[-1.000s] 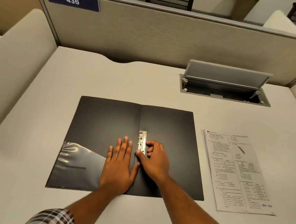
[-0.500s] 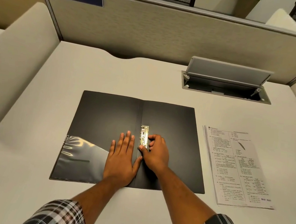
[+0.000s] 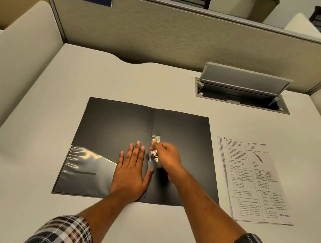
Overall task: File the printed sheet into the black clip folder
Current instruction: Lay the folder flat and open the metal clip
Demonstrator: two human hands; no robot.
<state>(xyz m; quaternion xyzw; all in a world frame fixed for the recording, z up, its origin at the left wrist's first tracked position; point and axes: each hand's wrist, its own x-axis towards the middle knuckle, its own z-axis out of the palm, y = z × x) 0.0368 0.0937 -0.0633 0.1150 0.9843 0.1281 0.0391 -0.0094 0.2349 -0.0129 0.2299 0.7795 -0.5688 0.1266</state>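
Note:
The black clip folder (image 3: pixel 184 137) lies open and flat on the desk, with a clear pocket (image 3: pixel 85 170) on its left flap. Its metal clip (image 3: pixel 154 148) sits just right of the spine. My left hand (image 3: pixel 132 171) rests flat, fingers spread, on the left flap beside the spine. My right hand (image 3: pixel 168 156) is raised slightly over the right flap, its fingertips pinching the clip's lever, which stands lifted. The printed sheet (image 3: pixel 250 180) lies on top of a thin stack of paper on the desk, to the right of the folder, untouched.
A cable hatch (image 3: pixel 242 96) with its grey lid tilted up is set into the desk at the back right. A fabric partition (image 3: pixel 188 40) with a sign reading 436 closes the back. Padded side panels (image 3: pixel 14 62) flank the desk.
My right hand has lifted off the folder and moved up along the clip, raising its lever. The left hand has stayed flat in place.

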